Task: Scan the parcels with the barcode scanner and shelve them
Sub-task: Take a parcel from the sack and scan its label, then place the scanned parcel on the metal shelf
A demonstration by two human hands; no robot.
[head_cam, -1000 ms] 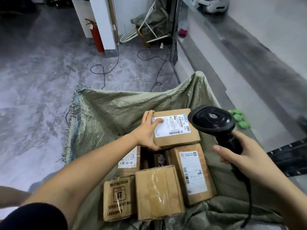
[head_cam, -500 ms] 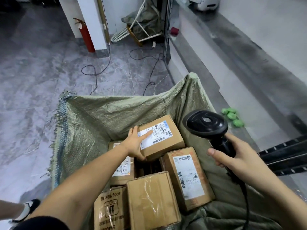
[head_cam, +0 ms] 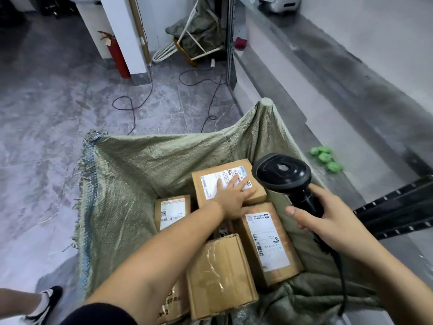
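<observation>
A cardboard parcel [head_cam: 210, 181] with a white label lies at the far end of an open green woven sack [head_cam: 131, 184], on top of other boxes. My left hand [head_cam: 230, 198] covers its top, fingers spread over the label and thumb against the near edge. My right hand [head_cam: 328, 219] grips the handle of a black barcode scanner [head_cam: 281, 172], whose head hangs just right of that parcel. Three more parcels show in the sack: a long labelled one [head_cam: 269, 242], a taped one [head_cam: 220, 275] and a small labelled one [head_cam: 171, 212].
A black shelf rail [head_cam: 398, 207] runs at the right edge. Green lumps [head_cam: 325, 158] lie on the ledge beyond it. Loose cables [head_cam: 131, 109] and a red fire extinguisher [head_cam: 118, 57] are on the grey floor ahead. Someone's shoe [head_cam: 44, 303] stands at bottom left.
The labelled parcel has tilted and sunk back onto the pile. My left hand slid from its left side onto its top. The scanner stayed beside it.
</observation>
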